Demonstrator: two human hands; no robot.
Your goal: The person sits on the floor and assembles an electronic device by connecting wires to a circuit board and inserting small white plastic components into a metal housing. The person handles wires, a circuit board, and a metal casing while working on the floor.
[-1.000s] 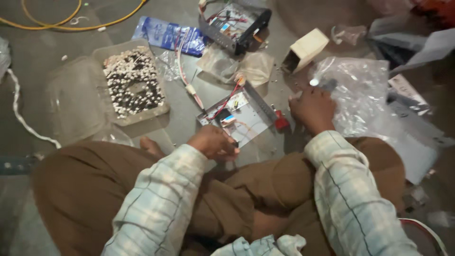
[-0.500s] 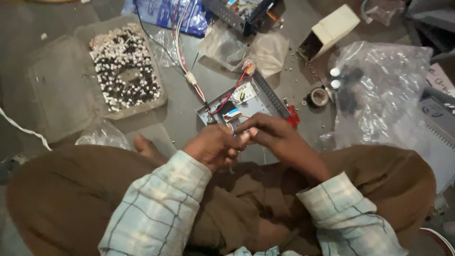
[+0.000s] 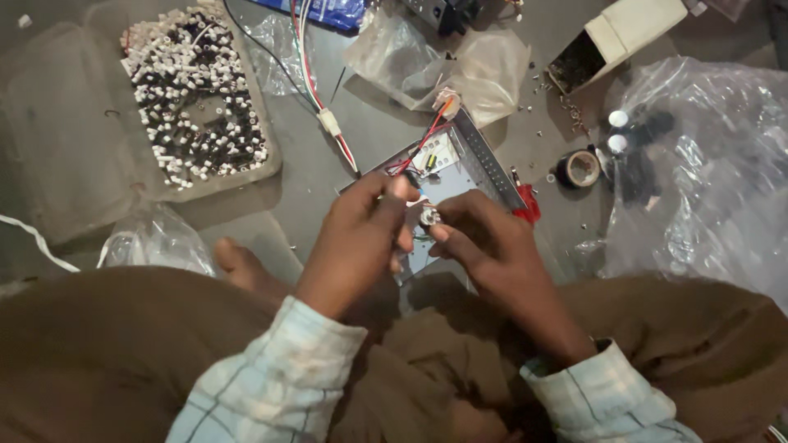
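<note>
While the right hand (image 3: 492,238) has come back from the plastic bag (image 3: 706,164), both it and the left hand (image 3: 361,234) are pinching a small round part (image 3: 428,217) over the metal chassis (image 3: 460,176).

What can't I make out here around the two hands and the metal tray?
- Small part pinched between left hand and right hand: head view, too small and finger-covered to identify.
- Metal tray: near half hidden under both hands.
- Open white box: contents in shadow.
- Clear bag: contents blurred by wrinkled plastic, cut by right edge.
</note>
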